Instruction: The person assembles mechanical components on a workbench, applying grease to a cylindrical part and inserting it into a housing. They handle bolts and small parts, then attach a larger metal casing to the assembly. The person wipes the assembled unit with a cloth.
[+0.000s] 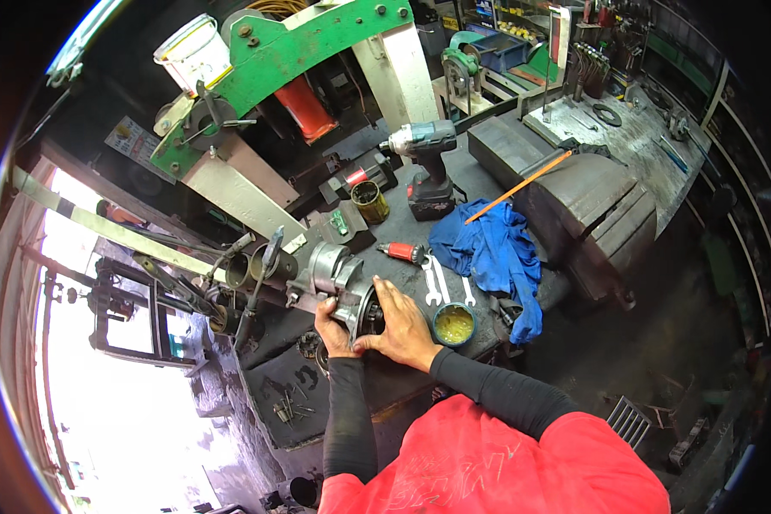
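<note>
Both of my hands are on a grey metal starter motor (332,272) lying over the dark workbench. My left hand (334,332) grips its near side, thumb up against the casting. My right hand (404,330) is wrapped round the dark, round open end, its fingers stretched along the rim and its thumb close to the left hand. Part of that end is hidden under my right palm. Just right of my right hand stands a small round tub of yellowish grease (454,325). Close to my left wrist, a ring-shaped metal part (321,355) is partly covered.
Beyond lie a red-and-black tool (403,251), wrenches (438,283), a blue cloth (488,244) and a cordless impact wrench (428,163). A large vise (574,197) is at right. Loose bolts (291,406) lie near left. A green-and-white press frame (308,51) rises behind.
</note>
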A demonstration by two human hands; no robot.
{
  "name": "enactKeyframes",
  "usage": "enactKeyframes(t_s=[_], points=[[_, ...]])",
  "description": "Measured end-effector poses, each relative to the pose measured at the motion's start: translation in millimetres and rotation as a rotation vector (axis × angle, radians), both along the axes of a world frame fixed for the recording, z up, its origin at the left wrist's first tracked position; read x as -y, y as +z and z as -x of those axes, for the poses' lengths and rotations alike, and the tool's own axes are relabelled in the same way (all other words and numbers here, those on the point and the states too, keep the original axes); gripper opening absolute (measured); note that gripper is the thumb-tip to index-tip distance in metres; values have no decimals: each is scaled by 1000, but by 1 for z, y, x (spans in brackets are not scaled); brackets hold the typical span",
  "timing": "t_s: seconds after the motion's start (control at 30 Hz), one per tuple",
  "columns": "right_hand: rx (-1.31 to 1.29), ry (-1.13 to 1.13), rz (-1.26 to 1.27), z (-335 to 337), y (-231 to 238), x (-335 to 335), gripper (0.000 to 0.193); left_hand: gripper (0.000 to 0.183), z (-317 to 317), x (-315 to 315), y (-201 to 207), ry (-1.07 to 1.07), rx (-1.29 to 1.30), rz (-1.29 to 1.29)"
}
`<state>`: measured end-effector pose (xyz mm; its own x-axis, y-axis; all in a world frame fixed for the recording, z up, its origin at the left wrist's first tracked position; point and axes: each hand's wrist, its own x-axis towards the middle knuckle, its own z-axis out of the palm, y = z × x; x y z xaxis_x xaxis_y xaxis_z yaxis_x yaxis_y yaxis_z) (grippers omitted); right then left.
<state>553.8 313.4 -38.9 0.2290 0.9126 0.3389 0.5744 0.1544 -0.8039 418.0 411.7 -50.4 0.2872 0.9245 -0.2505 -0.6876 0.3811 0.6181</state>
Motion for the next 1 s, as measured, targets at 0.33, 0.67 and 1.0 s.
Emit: enactKeyframes(t_s=[0.33, 0.67, 1.0], points=[[-60, 258, -133, -4, 70, 37, 110, 67, 33, 54, 64, 122, 180, -97], [-165, 529, -74, -10, 79, 38, 33, 76, 39, 86, 90, 53, 260, -232], [-276, 420, -184, -19, 76, 44, 26, 78, 42, 88, 91, 2, 271, -200]])
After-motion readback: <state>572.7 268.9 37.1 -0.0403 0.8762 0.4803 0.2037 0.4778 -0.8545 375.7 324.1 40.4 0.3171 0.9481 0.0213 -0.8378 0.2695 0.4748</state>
